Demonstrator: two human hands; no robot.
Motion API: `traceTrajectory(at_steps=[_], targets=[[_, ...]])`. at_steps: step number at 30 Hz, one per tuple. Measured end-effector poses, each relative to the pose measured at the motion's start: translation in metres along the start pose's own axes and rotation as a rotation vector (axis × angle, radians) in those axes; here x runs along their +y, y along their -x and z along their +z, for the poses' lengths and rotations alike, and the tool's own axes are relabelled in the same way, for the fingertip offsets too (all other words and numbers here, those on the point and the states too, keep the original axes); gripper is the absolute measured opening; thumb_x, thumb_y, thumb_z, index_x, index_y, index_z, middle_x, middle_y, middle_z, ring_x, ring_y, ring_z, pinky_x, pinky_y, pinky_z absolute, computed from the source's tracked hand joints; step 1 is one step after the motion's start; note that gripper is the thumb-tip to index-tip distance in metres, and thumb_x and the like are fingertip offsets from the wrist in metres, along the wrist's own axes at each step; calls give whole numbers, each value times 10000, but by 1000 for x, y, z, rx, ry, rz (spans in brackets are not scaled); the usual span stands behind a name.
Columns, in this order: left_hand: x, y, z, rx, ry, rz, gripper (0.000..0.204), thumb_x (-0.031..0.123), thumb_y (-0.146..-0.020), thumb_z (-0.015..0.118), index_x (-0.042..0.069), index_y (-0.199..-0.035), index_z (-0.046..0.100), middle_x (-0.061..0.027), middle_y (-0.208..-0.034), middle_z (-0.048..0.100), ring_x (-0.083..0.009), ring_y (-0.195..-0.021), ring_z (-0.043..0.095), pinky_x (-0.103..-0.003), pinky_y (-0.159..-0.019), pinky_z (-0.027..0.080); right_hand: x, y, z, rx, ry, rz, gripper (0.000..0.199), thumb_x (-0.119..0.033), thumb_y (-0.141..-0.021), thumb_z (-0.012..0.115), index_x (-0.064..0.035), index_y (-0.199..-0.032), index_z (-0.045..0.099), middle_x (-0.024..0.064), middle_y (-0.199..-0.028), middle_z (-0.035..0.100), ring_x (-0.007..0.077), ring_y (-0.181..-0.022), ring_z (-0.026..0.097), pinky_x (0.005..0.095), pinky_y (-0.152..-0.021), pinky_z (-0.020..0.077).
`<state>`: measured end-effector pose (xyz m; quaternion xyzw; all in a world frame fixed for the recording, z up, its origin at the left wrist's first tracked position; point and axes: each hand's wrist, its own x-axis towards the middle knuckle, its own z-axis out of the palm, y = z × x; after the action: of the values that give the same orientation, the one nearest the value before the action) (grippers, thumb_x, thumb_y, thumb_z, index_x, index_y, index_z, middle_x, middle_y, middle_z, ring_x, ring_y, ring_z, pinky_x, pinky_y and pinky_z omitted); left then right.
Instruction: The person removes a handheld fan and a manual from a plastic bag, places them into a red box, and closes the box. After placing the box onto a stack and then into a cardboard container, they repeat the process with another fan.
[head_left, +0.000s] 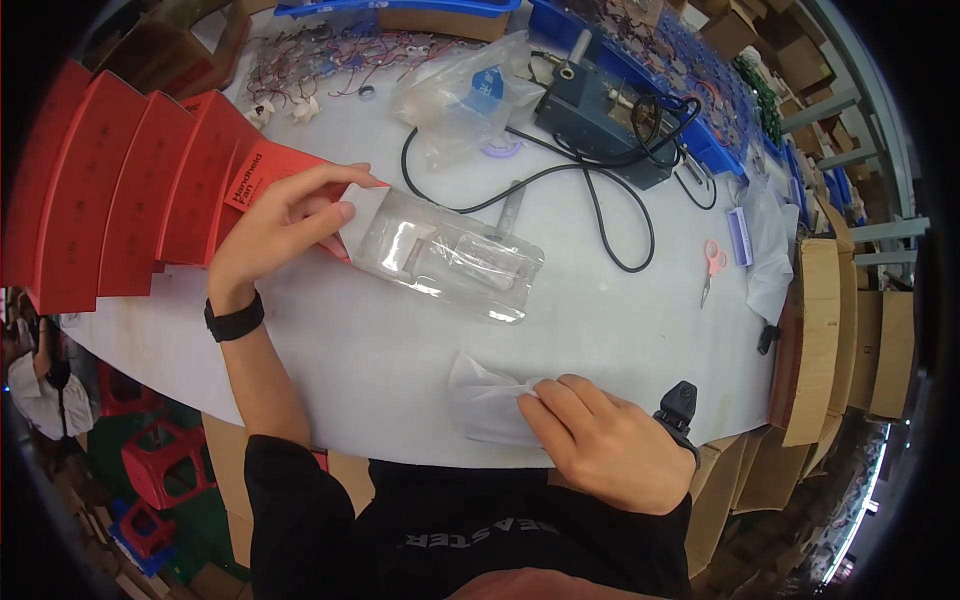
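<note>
My left hand [278, 228] is closed round the end of a red cardboard box [262, 178], with the thumb on a pale flap at its mouth. From that end a clear plastic blister tray [450, 255] reaches out to the right, lying on the white table. Shallow moulded hollows show in it. Near the table's front edge my right hand [610, 440] pinches the edge of a thin white pouch [490, 400]. The pouch looks soft and creased; whether anything is inside I cannot tell.
Several red boxes [130, 190] stand in a row at the left. Beyond the tray lie a plastic bag [465, 100], a dark machine [605, 125] with looping black cables, and wired parts [330, 65]. Pink-handled scissors [712, 265] lie at right, near brown cartons [820, 340].
</note>
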<state>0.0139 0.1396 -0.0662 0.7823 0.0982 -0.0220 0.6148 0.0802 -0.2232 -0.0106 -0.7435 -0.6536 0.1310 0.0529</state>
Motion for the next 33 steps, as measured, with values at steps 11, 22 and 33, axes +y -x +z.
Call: traceTrajectory(at_steps=[11, 22, 33], targets=[[-4, -4, -7, -41, 70, -25, 326, 114, -976, 590, 24, -1289, 600, -198, -1453, 518, -127, -791, 696, -265, -704, 600, 66, -6, -28, 134, -509, -261, 546, -84, -693, 852, 63, -1175, 641, 213, -1187, 631, 342, -1035, 659, 349, -809, 579], [-7, -2, -6, -17, 137, -76, 383, 93, -952, 577, -13, -1319, 566, -138, -1372, 585, -133, -760, 696, -257, -684, 591, 71, -72, 37, 757, -646, 237, 497, -20, -751, 853, 27, -1208, 663, 175, -1199, 661, 256, -1063, 666, 336, -853, 555], [-9, -5, -7, -26, 97, -42, 402, 87, -943, 582, -13, -1332, 560, -115, -1328, 608, -113, -750, 681, -244, -683, 589, 51, -94, 70, 729, -426, 110, 515, -75, -744, 866, 9, -1199, 638, 174, -1172, 662, 314, -1061, 657, 350, -892, 535]])
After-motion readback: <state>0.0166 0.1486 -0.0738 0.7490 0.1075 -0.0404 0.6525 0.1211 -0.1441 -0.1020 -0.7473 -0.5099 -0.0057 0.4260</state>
